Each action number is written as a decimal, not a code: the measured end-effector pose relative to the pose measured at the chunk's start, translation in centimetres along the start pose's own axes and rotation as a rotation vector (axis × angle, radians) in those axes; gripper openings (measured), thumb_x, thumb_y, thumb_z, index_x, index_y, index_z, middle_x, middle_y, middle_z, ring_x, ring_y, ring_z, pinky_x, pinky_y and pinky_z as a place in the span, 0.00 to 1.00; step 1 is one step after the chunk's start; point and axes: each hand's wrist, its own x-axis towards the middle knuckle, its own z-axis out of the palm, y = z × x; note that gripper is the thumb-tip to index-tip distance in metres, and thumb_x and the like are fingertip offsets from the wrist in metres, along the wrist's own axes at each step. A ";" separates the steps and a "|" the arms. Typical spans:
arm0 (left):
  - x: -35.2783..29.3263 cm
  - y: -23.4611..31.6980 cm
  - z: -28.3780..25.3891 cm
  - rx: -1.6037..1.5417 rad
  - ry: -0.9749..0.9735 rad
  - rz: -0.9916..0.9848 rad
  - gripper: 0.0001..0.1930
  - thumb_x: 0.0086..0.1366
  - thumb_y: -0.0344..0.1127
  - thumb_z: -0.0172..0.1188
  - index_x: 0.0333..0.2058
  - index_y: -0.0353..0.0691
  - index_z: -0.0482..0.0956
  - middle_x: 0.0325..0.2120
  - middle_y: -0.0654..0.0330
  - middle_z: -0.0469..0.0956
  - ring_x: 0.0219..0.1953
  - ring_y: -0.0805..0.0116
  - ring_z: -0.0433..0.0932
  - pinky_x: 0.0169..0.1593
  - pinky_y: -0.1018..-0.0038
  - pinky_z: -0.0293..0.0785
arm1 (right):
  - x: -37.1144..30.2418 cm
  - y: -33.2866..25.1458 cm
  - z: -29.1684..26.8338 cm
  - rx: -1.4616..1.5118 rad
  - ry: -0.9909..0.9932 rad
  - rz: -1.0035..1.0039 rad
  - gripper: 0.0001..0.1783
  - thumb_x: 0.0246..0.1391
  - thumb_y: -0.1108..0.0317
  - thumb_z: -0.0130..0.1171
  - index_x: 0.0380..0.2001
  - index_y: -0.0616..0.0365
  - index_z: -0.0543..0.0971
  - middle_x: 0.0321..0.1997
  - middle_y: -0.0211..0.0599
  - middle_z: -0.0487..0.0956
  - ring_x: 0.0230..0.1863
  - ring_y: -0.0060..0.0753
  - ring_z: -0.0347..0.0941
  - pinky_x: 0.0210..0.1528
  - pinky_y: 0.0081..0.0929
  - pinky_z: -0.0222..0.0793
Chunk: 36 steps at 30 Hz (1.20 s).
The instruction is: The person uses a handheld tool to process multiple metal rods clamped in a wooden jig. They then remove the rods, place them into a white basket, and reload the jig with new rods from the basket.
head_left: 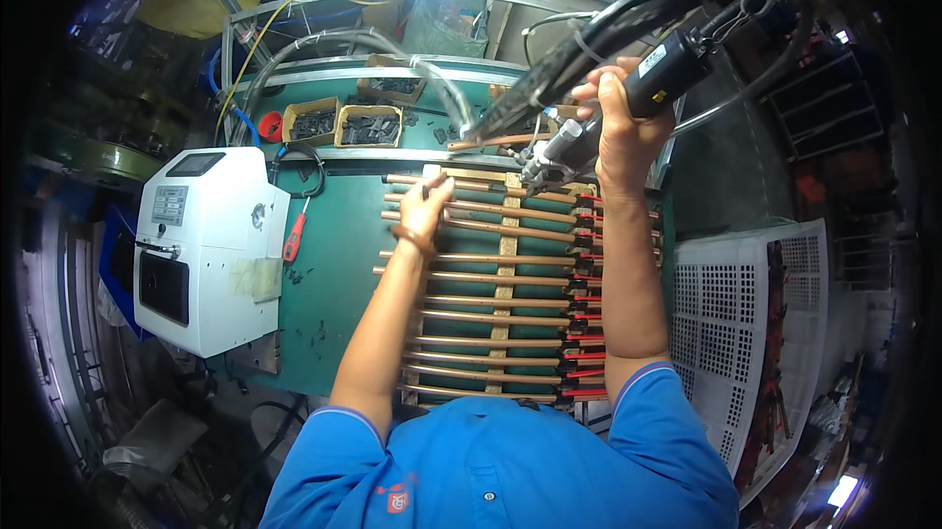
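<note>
My right hand (633, 132) is wrapped round a black electric screwdriver (659, 78), which slants down to the left. Its metal front end (549, 161) is over the far rods of the rack. My left hand (424, 210), with a brown bracelet at the wrist, curls its fingers on a copper-coloured rod (400, 179) near its left end. Several similar rods (481, 278) lie side by side across wooden strips (505, 279). Black fittings (579, 284) and red pieces (589, 343) are at their right ends, partly hidden by my right forearm.
A white machine (211, 254) stands left on the green bench (334, 303), beside a red-handled screwdriver (294, 235). Boxes of black parts (368, 127) and a red cup (270, 125) are at the back. Thick black cables (628, 9) hang overhead; a white perforated crate (721, 333) stands right.
</note>
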 end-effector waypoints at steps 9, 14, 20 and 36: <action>-9.1 -4.4 -1.3 -0.662 -0.206 -0.497 0.12 0.64 0.40 0.59 0.42 0.42 0.74 0.28 0.65 0.75 0.27 0.77 0.73 0.24 0.83 0.72 | -2.9 -0.1 -0.3 0.000 0.025 0.047 0.15 0.48 0.81 0.54 0.41 0.67 0.69 0.28 0.38 0.77 0.25 0.23 0.76 0.23 0.15 0.72; -8.7 -4.8 -0.6 -0.767 -0.283 -0.529 0.15 0.65 0.35 0.57 0.48 0.38 0.72 0.35 0.63 0.77 0.33 0.77 0.76 0.31 0.83 0.77 | -3.8 -0.5 -0.3 0.024 0.023 0.072 0.14 0.48 0.81 0.54 0.41 0.67 0.69 0.28 0.38 0.77 0.24 0.23 0.76 0.23 0.16 0.71; -7.9 -5.7 -1.2 -0.985 -0.453 -0.559 0.17 0.66 0.36 0.56 0.52 0.40 0.70 0.35 0.65 0.75 0.28 0.80 0.71 0.19 0.89 0.61 | -4.9 -0.2 -0.5 0.040 0.022 0.112 0.15 0.48 0.81 0.55 0.42 0.64 0.70 0.28 0.36 0.77 0.25 0.24 0.77 0.25 0.17 0.73; -8.6 -2.9 -1.7 -0.299 -0.245 -0.366 0.18 0.63 0.36 0.59 0.50 0.37 0.74 0.29 0.69 0.73 0.24 0.82 0.69 0.18 0.87 0.58 | -5.1 0.0 -0.3 0.037 0.025 0.101 0.15 0.48 0.80 0.57 0.41 0.65 0.72 0.28 0.40 0.78 0.25 0.28 0.77 0.27 0.22 0.73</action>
